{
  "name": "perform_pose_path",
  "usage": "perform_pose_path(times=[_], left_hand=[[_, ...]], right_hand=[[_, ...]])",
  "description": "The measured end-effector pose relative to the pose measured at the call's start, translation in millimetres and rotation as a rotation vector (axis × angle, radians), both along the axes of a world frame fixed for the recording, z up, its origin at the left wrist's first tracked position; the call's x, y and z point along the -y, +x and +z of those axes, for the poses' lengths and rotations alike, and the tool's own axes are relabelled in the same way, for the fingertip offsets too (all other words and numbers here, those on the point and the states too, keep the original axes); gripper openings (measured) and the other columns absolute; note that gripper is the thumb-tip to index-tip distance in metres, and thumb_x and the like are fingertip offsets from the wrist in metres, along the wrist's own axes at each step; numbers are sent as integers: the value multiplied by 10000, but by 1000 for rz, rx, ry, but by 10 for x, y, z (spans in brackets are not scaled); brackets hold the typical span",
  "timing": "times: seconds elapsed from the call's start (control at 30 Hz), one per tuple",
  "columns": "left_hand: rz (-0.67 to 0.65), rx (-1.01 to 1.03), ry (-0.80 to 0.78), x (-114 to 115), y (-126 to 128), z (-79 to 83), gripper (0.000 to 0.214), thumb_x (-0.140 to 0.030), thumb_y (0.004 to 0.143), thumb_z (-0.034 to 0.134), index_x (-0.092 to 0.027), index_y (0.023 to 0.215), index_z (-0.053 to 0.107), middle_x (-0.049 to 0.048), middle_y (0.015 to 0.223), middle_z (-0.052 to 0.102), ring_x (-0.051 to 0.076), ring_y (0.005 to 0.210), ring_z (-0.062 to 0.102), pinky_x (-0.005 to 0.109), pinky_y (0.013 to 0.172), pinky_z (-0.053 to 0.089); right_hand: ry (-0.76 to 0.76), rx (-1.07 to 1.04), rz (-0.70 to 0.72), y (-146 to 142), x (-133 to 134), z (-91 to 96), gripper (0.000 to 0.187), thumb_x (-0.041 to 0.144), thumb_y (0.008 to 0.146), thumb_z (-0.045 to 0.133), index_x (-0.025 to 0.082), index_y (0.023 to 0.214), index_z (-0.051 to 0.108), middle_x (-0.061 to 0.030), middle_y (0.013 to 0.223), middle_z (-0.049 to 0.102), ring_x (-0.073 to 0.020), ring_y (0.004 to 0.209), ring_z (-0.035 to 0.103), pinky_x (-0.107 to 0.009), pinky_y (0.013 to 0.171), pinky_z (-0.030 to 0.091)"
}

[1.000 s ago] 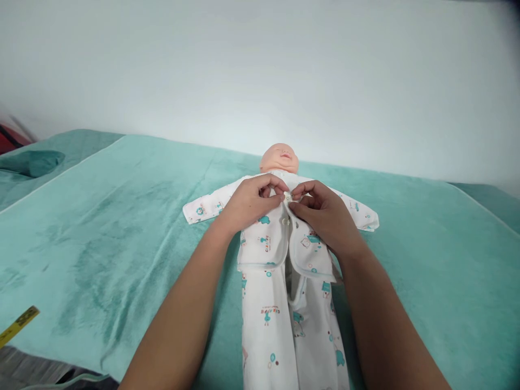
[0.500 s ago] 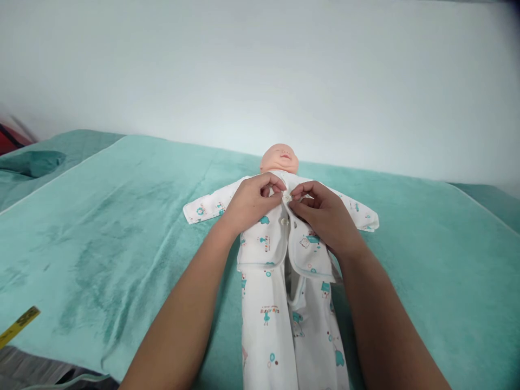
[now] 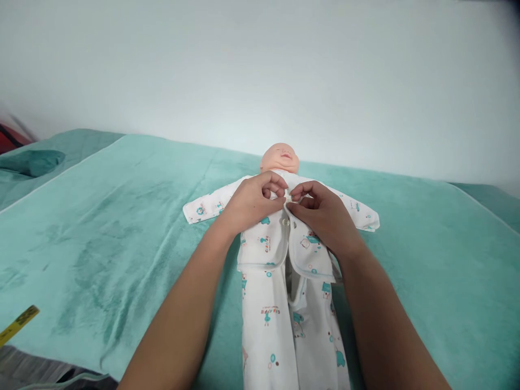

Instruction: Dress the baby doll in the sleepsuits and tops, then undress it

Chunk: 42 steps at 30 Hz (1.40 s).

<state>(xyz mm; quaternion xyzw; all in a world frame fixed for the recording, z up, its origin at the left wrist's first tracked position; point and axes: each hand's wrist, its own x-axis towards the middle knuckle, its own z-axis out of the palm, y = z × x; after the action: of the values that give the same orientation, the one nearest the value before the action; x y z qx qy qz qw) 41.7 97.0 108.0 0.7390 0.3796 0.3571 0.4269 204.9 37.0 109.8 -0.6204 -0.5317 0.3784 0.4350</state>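
A teal plush blanket (image 3: pixel 122 216) covers the whole surface, from the near edge to the far wall. A doll (image 3: pixel 280 155) in a white printed suit (image 3: pixel 268 319) lies on its back just right of the middle, head far and sleeves spread. A darker teal cloth (image 3: pixel 32 161) lies far left, and a yellow strip (image 3: pixel 18 324) lies at the near left edge.
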Motion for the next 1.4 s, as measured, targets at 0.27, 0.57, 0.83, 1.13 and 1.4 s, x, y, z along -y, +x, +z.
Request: perform_pose_path(times=[0.27, 0.57, 0.83, 1.13, 1.4], left_hand=[[-32, 8, -11, 6, -10, 2, 226, -172, 725, 576, -193, 945, 622, -17, 815, 593, 75, 606, 404, 211, 543, 337], [2, -91, 103, 5, -5, 3, 171, -299, 850, 553, -185, 855, 681, 0, 800, 579, 100, 664, 460, 230, 593, 364], [-71, -73, -65, 47, -118, 108, 292, -417, 855, 601, -168, 705, 636, -16, 654, 575, 76, 537, 460, 215, 493, 347], [-317, -243, -221, 112, -236, 251, 152, -312, 795, 658, -191, 825, 744, 11, 614, 677, 133, 594, 629, 222, 515, 428], [-334, -347, -117, 129, -192, 230, 66, -249, 731, 655, -204, 683, 663, -20, 636, 652, 119, 558, 599, 224, 471, 396]], right_hand=[[7, -18, -37, 4, -28, -52, 217, 270, 716, 696, 247, 914, 611, 70, 633, 477, -71, 466, 368, -199, 399, 284], [57, -87, 27, 72, -4, -94, 151, 356, 810, 656, 244, 897, 603, 58, 609, 519, -86, 475, 416, -212, 413, 289], [-28, 604, 138, -47, 309, 217, 418, 564, 793, 658, 220, 608, 509, 10, 562, 563, -113, 477, 419, -271, 432, 272], [-76, 846, 154, -186, 428, 232, 253, 269, 840, 522, 222, 609, 428, -8, 624, 580, -133, 509, 430, -290, 459, 267], [-61, 997, 208, -246, 500, 173, 159, 178, 795, 531, 234, 800, 382, 3, 776, 541, -126, 529, 367, -289, 475, 210]])
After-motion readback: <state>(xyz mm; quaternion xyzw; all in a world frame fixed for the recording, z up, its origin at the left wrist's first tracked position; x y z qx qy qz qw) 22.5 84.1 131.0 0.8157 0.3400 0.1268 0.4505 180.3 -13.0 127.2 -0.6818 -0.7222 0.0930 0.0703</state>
